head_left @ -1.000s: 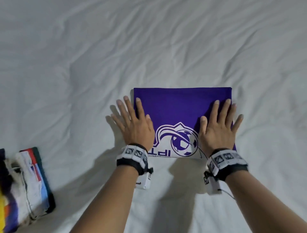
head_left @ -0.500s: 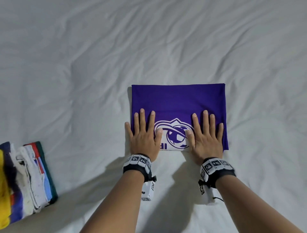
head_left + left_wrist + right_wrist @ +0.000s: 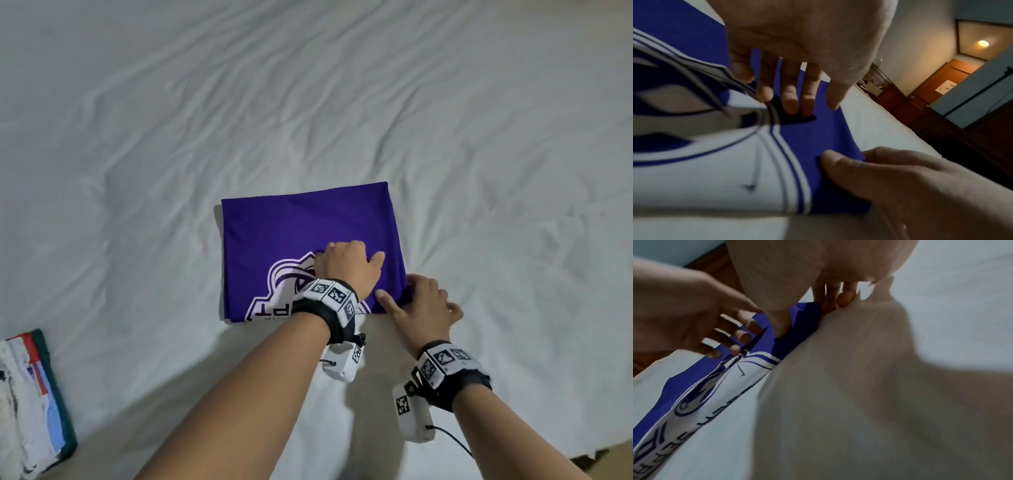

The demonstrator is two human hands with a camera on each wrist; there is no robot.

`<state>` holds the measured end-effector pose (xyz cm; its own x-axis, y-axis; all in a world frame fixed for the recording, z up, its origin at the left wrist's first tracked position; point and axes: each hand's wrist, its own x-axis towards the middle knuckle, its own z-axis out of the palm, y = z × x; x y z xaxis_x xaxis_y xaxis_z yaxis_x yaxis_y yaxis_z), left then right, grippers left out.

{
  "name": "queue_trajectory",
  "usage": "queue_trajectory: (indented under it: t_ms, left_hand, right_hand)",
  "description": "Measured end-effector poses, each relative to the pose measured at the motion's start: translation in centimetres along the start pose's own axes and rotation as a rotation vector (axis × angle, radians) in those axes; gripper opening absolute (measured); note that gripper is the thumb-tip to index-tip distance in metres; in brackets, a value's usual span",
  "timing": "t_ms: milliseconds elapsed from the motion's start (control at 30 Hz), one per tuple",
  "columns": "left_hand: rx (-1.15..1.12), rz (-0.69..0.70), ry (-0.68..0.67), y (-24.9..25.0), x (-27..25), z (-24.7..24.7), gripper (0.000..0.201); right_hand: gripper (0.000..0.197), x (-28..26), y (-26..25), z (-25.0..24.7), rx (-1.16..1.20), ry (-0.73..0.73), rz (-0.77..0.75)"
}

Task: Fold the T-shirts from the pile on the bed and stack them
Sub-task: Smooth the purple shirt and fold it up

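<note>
A right hand (image 3: 818, 264) pinches the near corner of a folded purple T-shirt (image 3: 795, 331), thumb on top and fingers (image 3: 846, 296) at its edge on the white bed sheet (image 3: 879, 386), while the left hand (image 3: 684, 309) rests its fingertips on the shirt's white crest print (image 3: 719, 386)

Rumpled white bedsheet (image 3: 342, 102), pale wall (image 3: 920, 40), wooden door (image 3: 937, 84), glowing ceiling light (image 3: 983, 43)
</note>
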<state>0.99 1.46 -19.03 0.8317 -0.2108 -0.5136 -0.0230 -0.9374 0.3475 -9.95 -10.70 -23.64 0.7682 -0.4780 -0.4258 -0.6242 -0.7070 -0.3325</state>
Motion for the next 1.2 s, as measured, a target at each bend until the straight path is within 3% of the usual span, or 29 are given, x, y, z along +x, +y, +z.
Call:
queue_trajectory:
  t_ms: [133,233,300,400,500,600,667,733,867,967,1133,1200]
  left_hand:
    - [0.1,-0.096,-0.106,3.6,1.9,0.5,0.07]
    - [0.201,-0.049,-0.127,4.4,2.1,0.9,0.045]
    - [0.207,-0.013,-0.143,4.3,1.9,0.7,0.024]
    - [0.076,-0.005,-0.178,3.7,1.6,-1.0,0.021]
    - [-0.16,0.011,-0.18,2.9,0.8,-4.0,0.029]
    - [-0.398,0.108,-0.141,2.7,-1.3,-8.0,0.028]
    - [-0.575,0.181,-0.113,2.8,-3.3,-11.0,0.029]
    - [-0.805,0.231,-0.103,2.6,-5.1,-13.3,0.015]
    - [-1.183,0.2,-0.125,-1.0,-7.8,-15.7,0.007]
    - [-1.244,0.089,-0.143,-7.0,-8.8,-14.5,0.008]
    - [-0.958,-0.284,-0.298,-19.7,-10.7,-7.5,0.017]
    - [-0.867,-0.376,-0.287,-24.1,-11.7,-4.7,0.013]
  right_hand:
    - [0.056,0.4,0.3,0.4,0.011,-0.124,-0.03]
    - [0.054,0.0,0.2,0.4,0.14,-0.101,-0.077]
    - [0.037,-0.6,0.1,0.4,0.238,-0.068,-0.1]
    - [0.023,-2.1,-0.8,-0.1,0.507,-0.024,-0.081]
    - [0.018,-4.0,-2.8,-2.1,0.773,0.149,-0.137]
    - [0.029,-5.9,-5.8,-5.5,0.843,0.354,-0.227]
    - [0.034,-7.0,-8.0,-7.8,0.829,0.511,-0.352]
    - [0.038,-8.2,-10.2,-9.9,0.771,0.659,-0.49]
    - [0.03,-11.0,-13.8,-10.7,0.512,0.839,-0.79]
    - [0.027,-12.6,-15.3,-6.6,0.263,0.761,-0.926]
    - [0.027,-14.6,-15.1,6.1,0.096,0.337,-0.997]
    - [0.026,-16.4,-15.1,10.4,0.066,0.214,-1.018]
